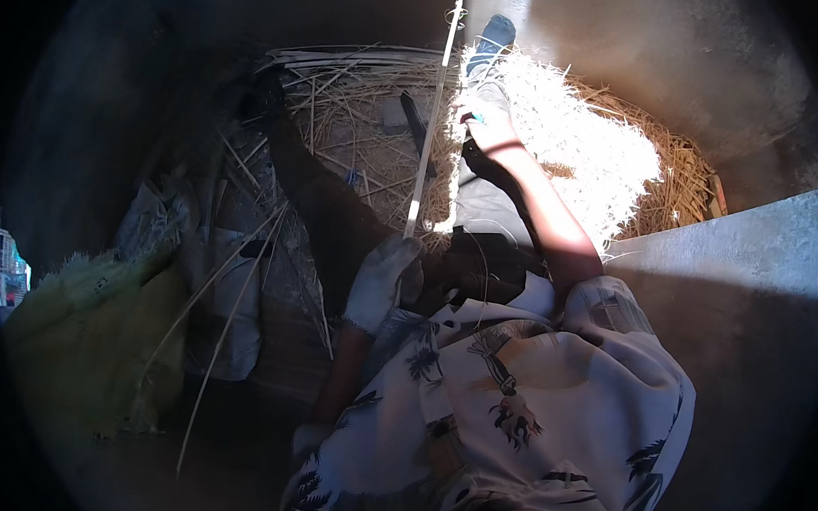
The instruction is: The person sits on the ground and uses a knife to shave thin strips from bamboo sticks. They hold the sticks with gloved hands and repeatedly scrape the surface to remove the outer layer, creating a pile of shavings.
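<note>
My left hand (pixel 381 282), in a pale glove, is closed round the near end of a long, pale bamboo strip (pixel 433 139). The strip rises away from me between my outstretched legs, with a thin curl near its far tip. My right hand (pixel 493 130) is closed over my right leg, close to the strip's right side. Strong sunlight washes out its fingers; a bit of teal and something dark show at them, too unclear to name. A dark, flat, blade-like piece (pixel 415 121) lies left of the strip.
A heap of shavings (pixel 584 144) glares in sunlight at the right, beside a concrete wall (pixel 743 240). Loose strips (pixel 362 60) litter the far floor. At the left stand a yellowish sack (pixel 91 334) and a whitish sack (pixel 236 312), with thin strips (pixel 231 321) leaning across.
</note>
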`<act>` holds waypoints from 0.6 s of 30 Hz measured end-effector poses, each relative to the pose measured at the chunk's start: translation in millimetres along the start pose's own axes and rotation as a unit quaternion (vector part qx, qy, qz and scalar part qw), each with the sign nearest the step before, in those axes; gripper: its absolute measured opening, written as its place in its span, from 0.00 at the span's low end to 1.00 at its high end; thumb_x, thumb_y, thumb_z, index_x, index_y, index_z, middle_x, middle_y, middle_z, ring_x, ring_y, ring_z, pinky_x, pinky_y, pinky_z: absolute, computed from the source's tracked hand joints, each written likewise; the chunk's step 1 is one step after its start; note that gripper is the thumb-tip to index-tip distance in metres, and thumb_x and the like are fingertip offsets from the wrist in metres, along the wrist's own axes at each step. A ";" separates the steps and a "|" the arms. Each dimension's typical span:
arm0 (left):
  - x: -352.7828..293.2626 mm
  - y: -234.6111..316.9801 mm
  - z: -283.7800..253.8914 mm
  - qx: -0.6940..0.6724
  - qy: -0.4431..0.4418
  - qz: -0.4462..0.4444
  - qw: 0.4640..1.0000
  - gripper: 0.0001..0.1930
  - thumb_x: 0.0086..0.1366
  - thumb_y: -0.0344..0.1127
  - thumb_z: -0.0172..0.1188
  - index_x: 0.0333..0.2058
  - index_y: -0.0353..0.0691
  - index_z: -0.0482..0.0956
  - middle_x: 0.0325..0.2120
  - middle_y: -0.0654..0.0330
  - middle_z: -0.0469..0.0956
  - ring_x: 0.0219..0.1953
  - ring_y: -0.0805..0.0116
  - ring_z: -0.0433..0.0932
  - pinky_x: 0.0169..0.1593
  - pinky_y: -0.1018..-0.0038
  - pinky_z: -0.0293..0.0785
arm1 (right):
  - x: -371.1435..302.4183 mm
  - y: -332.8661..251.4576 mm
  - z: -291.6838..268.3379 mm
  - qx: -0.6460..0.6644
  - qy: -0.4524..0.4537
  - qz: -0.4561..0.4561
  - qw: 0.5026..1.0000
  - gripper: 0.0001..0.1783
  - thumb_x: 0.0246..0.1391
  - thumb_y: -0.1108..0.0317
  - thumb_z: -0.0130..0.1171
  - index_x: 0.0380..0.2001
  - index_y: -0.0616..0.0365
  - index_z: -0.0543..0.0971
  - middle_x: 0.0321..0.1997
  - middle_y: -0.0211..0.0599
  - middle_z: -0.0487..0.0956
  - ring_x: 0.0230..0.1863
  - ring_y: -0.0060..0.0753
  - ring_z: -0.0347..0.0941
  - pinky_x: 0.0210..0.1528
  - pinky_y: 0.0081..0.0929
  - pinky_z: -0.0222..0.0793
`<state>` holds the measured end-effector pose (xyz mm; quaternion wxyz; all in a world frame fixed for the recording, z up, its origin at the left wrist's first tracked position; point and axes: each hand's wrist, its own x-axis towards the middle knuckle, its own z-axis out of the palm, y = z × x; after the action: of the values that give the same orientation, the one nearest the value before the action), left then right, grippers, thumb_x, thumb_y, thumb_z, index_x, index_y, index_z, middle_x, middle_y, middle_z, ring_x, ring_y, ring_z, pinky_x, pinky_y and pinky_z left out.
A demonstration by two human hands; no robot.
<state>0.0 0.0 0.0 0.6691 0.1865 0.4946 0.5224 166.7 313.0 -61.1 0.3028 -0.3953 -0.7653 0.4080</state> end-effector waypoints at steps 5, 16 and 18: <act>-3.4 -0.7 23.9 -0.021 0.040 -0.035 0.998 0.10 0.73 0.37 0.59 0.30 0.43 0.74 0.18 0.71 0.68 0.16 0.82 0.64 0.18 0.81 0.57 | -65.7 -106.5 43.2 0.453 -0.115 0.326 0.822 0.22 0.72 0.55 0.46 0.47 0.65 0.77 0.10 0.23 0.54 0.09 0.21 0.55 0.13 0.23 0.54; -4.0 19.7 11.9 -0.009 0.025 -0.026 0.999 0.08 0.74 0.40 0.56 0.39 0.43 0.77 0.21 0.71 0.71 0.17 0.83 0.66 0.19 0.83 0.62 | -58.0 -87.3 53.2 0.404 -0.087 0.293 0.862 0.21 0.69 0.55 0.48 0.45 0.65 0.78 0.13 0.27 0.58 0.12 0.26 0.59 0.16 0.27 0.58; -3.2 20.6 9.7 -0.050 0.025 -0.040 0.998 0.08 0.74 0.40 0.56 0.41 0.44 0.77 0.23 0.71 0.72 0.18 0.83 0.68 0.20 0.82 0.64 | -60.8 -86.0 50.9 0.400 -0.079 0.290 0.866 0.21 0.69 0.55 0.48 0.45 0.64 0.78 0.13 0.27 0.59 0.13 0.27 0.60 0.16 0.27 0.58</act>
<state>-2.1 7.7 21.5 0.6856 0.1199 0.4913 0.5237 126.6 211.1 -20.0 0.2410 -0.4111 -0.4089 0.7782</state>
